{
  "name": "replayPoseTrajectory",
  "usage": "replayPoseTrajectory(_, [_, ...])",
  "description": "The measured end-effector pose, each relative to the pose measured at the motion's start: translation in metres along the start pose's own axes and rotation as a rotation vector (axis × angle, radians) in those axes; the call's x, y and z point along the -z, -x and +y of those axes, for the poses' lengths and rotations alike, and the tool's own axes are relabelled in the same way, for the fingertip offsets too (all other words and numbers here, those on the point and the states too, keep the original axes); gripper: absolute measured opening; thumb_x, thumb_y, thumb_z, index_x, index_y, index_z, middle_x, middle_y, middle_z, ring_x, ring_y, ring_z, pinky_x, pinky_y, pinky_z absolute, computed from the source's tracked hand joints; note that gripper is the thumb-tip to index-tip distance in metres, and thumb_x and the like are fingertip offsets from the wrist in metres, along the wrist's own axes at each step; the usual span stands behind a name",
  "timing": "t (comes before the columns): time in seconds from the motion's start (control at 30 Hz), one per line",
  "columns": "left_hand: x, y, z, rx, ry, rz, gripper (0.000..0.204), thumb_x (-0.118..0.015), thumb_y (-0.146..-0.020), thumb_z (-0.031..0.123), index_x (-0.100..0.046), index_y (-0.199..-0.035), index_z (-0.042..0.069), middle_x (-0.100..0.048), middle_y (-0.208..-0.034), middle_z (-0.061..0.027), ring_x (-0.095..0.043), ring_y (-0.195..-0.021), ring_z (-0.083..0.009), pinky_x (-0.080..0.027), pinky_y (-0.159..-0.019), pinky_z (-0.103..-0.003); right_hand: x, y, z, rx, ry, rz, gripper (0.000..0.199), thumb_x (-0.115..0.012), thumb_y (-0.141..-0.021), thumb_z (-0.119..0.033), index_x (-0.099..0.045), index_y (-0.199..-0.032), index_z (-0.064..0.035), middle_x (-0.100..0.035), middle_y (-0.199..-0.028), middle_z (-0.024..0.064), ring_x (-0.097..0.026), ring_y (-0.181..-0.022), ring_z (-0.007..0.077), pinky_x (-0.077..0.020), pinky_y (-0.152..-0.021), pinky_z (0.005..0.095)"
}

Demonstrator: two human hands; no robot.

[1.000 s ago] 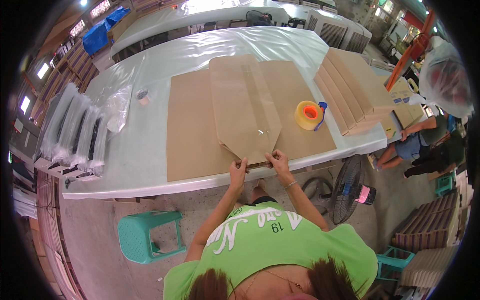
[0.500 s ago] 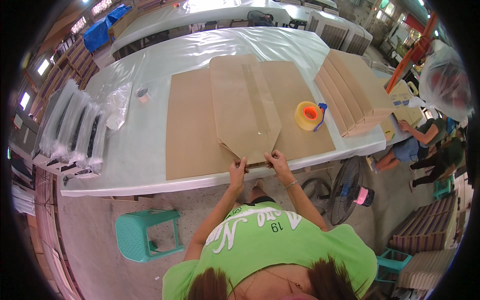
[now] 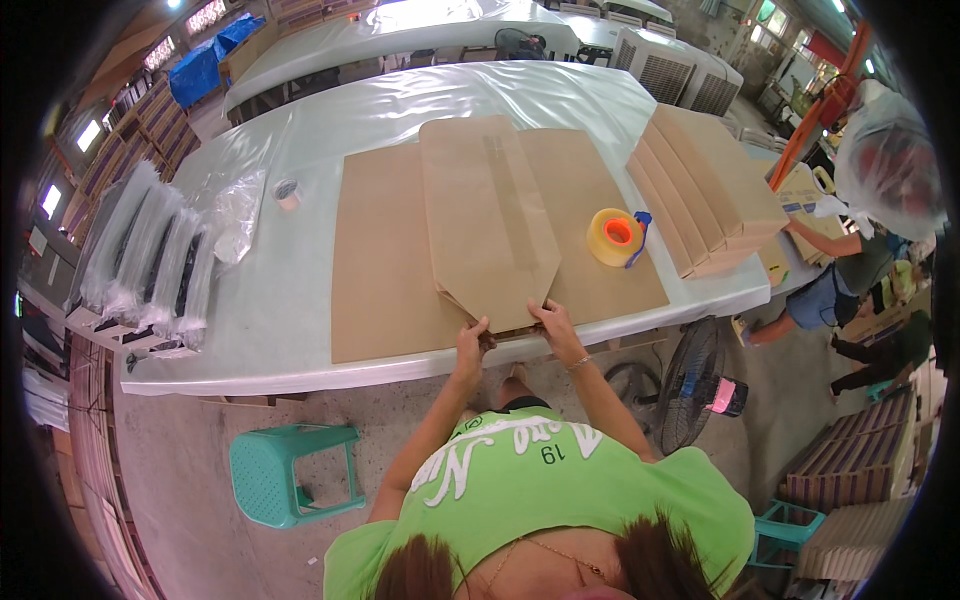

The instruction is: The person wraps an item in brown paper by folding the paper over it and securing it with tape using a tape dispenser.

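Observation:
A long brown cardboard box (image 3: 485,205) lies lengthwise in front of me, with a strip of tape down its top. It rests on a flat brown cardboard sheet (image 3: 378,260). Both my hands are at its near end, where the end flap narrows. My left hand (image 3: 472,343) pinches the left corner of that end, fingers curled beneath. With thumb on top, my right hand (image 3: 553,328) grips the right side of the same edge. A yellow tape roll (image 3: 601,243) with an orange core and a blue piece beside it lies on the sheet's right part.
Closed brown boxes (image 3: 690,190) stand together on the table's right. Plastic-wrapped items (image 3: 145,255) line its left end, near a small tape roll (image 3: 287,194). A green stool (image 3: 290,470) stands below left, a floor fan (image 3: 690,385) below right. A co-worker (image 3: 850,265) works beyond the boxes.
Both hands keep their hold on the box's near end; my left fingers curl slightly further under. The co-worker at right has shifted, reaching toward the boxes.

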State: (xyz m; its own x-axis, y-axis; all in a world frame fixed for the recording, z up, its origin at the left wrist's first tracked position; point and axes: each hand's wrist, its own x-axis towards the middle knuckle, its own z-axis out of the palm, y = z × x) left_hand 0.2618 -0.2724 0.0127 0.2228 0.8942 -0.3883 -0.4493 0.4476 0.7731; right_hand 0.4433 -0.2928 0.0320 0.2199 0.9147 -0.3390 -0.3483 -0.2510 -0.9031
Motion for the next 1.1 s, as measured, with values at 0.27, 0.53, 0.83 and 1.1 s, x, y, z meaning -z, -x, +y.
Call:
replayPoseTrajectory(0.27, [0.002,-0.023,0.009,-0.132,0.005,0.088,0.022,-0.063,-0.092,0.027,-0.057,-0.088,0.006,-0.057,-0.075,-0.0006,-0.052,-0.063,-0.0096,-0.045,-0.06,-0.026,-0.003,-0.007,0.008,0.03,-0.049,0.047,0.024,-0.068,-0.087,-0.02,-0.064,-0.101,-0.0019,-0.066,-0.085,0.002,-0.058,-0.07,0.0075,-0.0434,-0.059,0.0216])
replayPoseTrajectory(0.53, [0.009,-0.031,0.003,-0.148,-0.039,0.105,0.02,-0.064,-0.091,0.025,-0.059,-0.088,0.006,-0.058,-0.077,-0.0009,-0.053,-0.065,-0.0099,-0.044,-0.059,-0.025,-0.004,-0.005,0.005,0.004,-0.016,0.065,0.022,-0.069,-0.087,-0.02,-0.064,-0.099,-0.0033,-0.066,-0.083,0.0006,-0.057,-0.066,0.007,-0.0424,-0.057,0.0214])
replayPoseTrajectory(0.83, [0.001,-0.029,0.009,-0.064,0.114,0.091,0.027,-0.063,-0.091,0.028,-0.059,-0.1,0.002,-0.061,-0.088,-0.0034,-0.056,-0.073,-0.0112,-0.046,-0.065,-0.026,-0.002,0.0,-0.001,0.019,-0.031,0.052,0.022,-0.068,-0.087,-0.021,-0.065,-0.101,-0.0039,-0.067,-0.084,-0.0002,-0.059,-0.071,0.0072,-0.0435,-0.058,0.0218])
replayPoseTrajectory(1.1, [0.013,-0.04,0.007,-0.232,-0.023,0.139,0.023,-0.063,-0.092,0.026,-0.055,-0.086,0.005,-0.056,-0.08,-0.0018,-0.051,-0.072,-0.0104,-0.044,-0.066,-0.027,-0.008,0.001,-0.008,-0.002,-0.052,0.01,0.029,-0.067,-0.088,-0.024,-0.063,-0.105,-0.0025,-0.067,-0.09,0.0033,-0.061,-0.075,0.0106,-0.0473,-0.061,0.0245])
